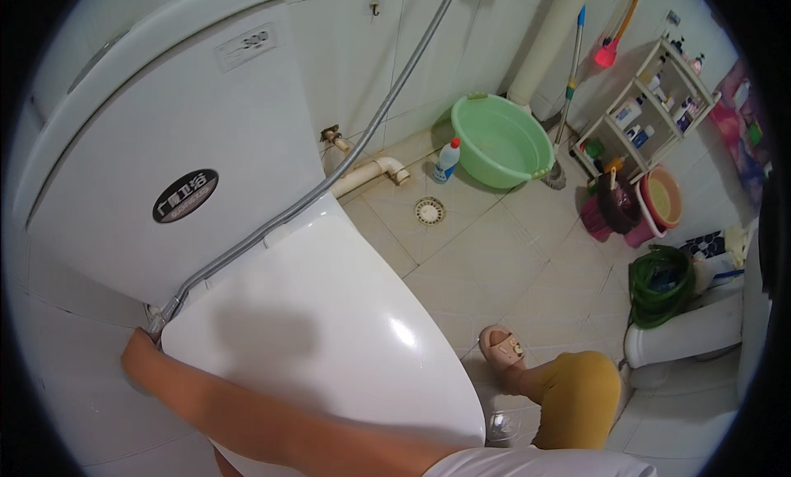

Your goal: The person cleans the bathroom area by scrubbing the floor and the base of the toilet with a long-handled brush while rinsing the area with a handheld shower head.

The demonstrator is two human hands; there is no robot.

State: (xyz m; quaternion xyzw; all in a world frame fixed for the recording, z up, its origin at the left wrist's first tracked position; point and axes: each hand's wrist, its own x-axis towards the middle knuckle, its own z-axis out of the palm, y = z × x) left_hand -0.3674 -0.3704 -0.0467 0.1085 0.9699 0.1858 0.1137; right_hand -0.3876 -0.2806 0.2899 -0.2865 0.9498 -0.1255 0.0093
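Observation:
My right arm, in a white sleeve, reaches across a white toilet's closed lid to its far left rear corner. There my right hand bends down at the side, closed around the metal end fitting of a grey flexible hose. Its fingers are mostly hidden behind the wrist and the toilet. The hose runs up and right across the front of the cistern. Below my right forearm a small patch of skin shows at the bottom edge, seemingly my left hand; its fingers are hidden.
On the tiled floor stand a green basin, a bottle with a red cap and a round drain. A mop, a shelf rack, buckets and a coiled green hose line the right. My slippered foot rests beside the toilet.

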